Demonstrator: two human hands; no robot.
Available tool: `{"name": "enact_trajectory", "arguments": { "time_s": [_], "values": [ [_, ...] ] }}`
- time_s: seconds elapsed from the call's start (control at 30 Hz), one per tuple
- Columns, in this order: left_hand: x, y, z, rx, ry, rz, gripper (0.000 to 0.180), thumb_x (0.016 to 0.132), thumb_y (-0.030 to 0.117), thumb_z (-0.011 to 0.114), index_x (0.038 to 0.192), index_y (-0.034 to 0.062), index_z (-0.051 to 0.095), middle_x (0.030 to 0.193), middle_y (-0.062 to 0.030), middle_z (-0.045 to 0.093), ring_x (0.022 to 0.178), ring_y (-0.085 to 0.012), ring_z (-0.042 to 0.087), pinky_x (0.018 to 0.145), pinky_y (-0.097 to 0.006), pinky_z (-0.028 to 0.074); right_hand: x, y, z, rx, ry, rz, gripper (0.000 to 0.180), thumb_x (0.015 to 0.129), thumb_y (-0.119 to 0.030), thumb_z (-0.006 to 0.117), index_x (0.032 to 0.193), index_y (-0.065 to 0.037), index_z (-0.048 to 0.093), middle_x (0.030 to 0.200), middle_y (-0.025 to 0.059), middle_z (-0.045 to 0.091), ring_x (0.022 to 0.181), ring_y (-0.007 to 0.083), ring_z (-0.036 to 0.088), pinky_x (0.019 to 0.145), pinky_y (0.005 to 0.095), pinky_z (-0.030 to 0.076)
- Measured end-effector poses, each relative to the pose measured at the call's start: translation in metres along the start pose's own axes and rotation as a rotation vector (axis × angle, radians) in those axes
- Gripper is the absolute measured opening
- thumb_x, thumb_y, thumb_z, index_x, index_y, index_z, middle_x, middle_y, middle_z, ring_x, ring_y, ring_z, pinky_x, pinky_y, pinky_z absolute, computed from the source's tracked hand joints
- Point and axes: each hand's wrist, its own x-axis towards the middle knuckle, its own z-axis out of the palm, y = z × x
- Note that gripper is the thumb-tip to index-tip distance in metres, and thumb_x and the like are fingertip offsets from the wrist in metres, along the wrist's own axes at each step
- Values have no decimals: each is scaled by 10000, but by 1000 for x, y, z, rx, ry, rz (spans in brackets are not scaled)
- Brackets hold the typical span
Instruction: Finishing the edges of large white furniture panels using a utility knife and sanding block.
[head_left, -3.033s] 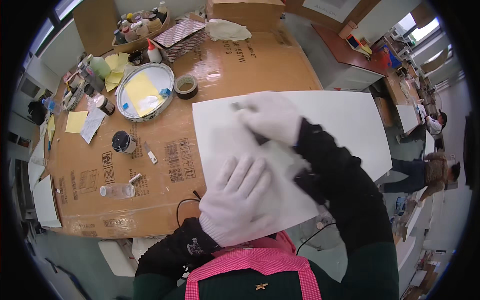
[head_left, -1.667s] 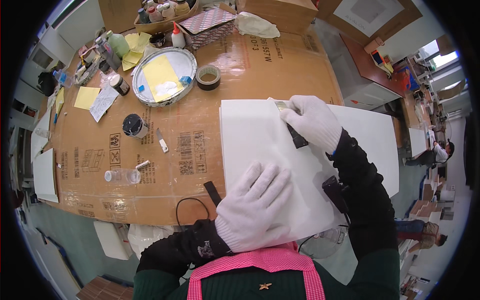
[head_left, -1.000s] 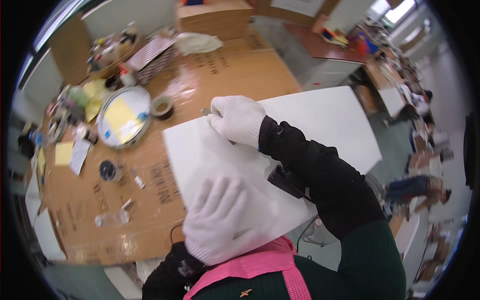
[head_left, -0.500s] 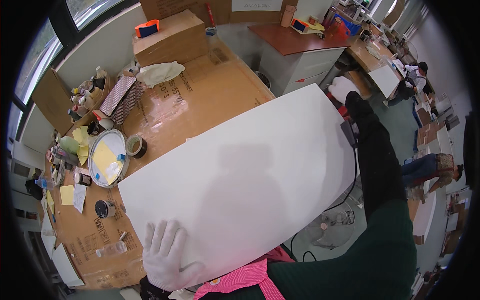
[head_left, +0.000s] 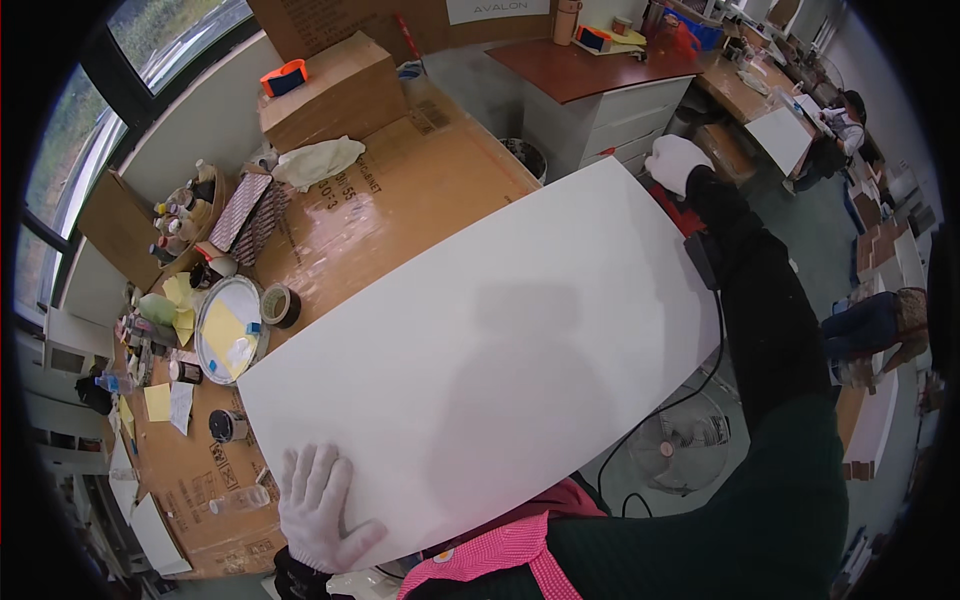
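Note:
A large white panel lies slantwise over a cardboard-covered table. Gloved in white, my left hand rests flat near the panel's lower left end, fingers spread. My right arm reaches to the far right end of the panel. There my right hand, also gloved, is closed over a red corded power tool at the panel's short edge. The tool's underside is hidden, so its exact kind does not show. Its black rear part lies beside my wrist, and a black cord runs down from it.
Left of the panel stand a white round lid, a tape roll and a dark jar. A cardboard box sits at the back. Below the panel's right side is a fan. Other people work at far right.
My view has shifted slightly. The right hand and the red tool remain at the panel's far right edge, with more of the tool's red body showing. My left hand stays flat on the panel.

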Motion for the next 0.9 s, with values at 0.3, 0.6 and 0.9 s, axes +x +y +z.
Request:
{"name": "enact_trajectory", "arguments": {
  "time_s": [0.3, 0.6, 0.9],
  "values": [
    [-6, -3, 1, 6, 3, -33, 762, 758, 562, 662, 1193, -51, 540, 1303, -276, 505, 1240, -487, 444, 1077, -638, 247, -48, -70, 9, 276, 204, -262, 285, 856, -258, 507, 901, -6, 632, 862, 203, 654, 860, 376, 629, 784, 443, 496],
    [-6, -5, 1, -4, -11, -38, 774, 757, 581, 651, 1186, -53, 537, 1287, -286, 505, 1228, -494, 443, 1071, -633, 249, -105, -129, 0, 448, 112, -515, 294, 869, -315, 546, 941, -48, 647, 881, 189, 637, 868, 360, 609, 793, 442, 471],
    [-2, -1, 0, -24, -23, -43, 788, 777, 553, 617, 1237, -76, 501, 1339, -318, 467, 1278, -511, 402, 1081, -646, 224, -18, -29, -5, -5, 206, -182, 277, 860, -256, 520, 851, -2, 631, 865, 222, 645, 886, 388, 622, 800, 467, 490]
  ]
}}
